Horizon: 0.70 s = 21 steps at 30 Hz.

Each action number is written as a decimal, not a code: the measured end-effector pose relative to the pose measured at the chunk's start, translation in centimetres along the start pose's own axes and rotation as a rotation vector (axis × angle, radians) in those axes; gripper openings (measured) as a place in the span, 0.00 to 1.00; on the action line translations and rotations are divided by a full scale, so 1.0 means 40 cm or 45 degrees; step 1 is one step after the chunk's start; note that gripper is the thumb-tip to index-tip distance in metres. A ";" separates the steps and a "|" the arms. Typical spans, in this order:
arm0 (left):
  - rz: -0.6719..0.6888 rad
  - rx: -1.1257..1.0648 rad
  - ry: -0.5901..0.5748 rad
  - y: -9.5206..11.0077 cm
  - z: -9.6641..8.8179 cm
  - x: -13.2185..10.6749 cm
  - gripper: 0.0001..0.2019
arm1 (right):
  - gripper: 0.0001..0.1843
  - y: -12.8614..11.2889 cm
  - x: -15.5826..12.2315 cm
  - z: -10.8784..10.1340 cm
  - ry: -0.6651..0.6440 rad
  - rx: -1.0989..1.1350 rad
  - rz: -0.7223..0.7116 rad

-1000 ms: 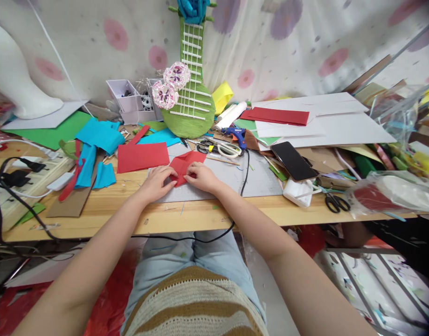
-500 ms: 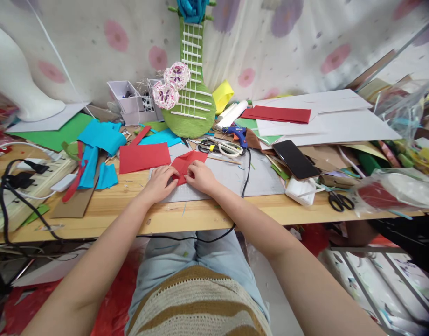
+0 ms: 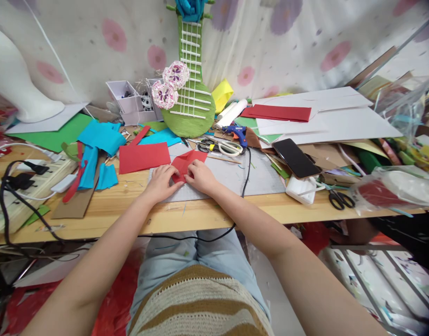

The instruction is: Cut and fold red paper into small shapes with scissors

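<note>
A piece of red paper (image 3: pixel 183 162) with creases lies on the grey board (image 3: pixel 263 179), between my two hands. On its left edge my left hand (image 3: pixel 162 183) has its fingers bent over the paper, with the thumb low near the board. My right hand (image 3: pixel 201 176) pinches the paper's right side, fingertips curled inward. Part of the sheet is covered by the fingers. Just left of it lies a flat red paper rectangle (image 3: pixel 144 157). Behind the hands are light-handled scissors (image 3: pixel 230 148) and a blue glue gun (image 3: pixel 238 134).
A green guitar-shaped craft (image 3: pixel 190 119) stands at the back. Blue crepe paper (image 3: pixel 100 137) and a power strip (image 3: pixel 36 186) are on the left. To the right lie a phone (image 3: pixel 295 158), black scissors (image 3: pixel 341 200) and white boards (image 3: pixel 343 123). A black cord (image 3: pixel 248 172) crosses the table edge.
My left thumb has shifted slightly to the right along the paper's lower edge. My right hand and the red paper look almost the same.
</note>
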State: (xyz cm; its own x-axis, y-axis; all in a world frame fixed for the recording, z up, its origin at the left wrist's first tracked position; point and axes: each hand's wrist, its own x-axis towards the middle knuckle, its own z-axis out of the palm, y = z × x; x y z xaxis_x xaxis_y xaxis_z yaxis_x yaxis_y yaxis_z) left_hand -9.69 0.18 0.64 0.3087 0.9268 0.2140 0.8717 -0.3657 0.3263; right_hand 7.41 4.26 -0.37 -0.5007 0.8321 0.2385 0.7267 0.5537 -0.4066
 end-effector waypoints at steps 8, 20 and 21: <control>-0.031 -0.001 0.022 0.008 0.000 0.007 0.09 | 0.06 -0.002 0.003 -0.003 -0.017 -0.022 -0.017; -0.024 0.002 0.021 -0.001 0.006 0.004 0.11 | 0.20 0.006 -0.010 -0.003 0.038 0.037 -0.110; -0.015 0.009 0.022 -0.002 0.007 0.004 0.11 | 0.21 0.008 -0.011 -0.003 0.038 0.027 -0.128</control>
State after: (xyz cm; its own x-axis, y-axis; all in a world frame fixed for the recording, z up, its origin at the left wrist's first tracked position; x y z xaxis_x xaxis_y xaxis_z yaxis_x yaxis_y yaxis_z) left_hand -9.61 0.38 0.39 0.2921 0.9292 0.2263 0.8777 -0.3545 0.3226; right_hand 7.93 4.07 -0.51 -0.5559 0.7732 0.3052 0.6635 0.6339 -0.3975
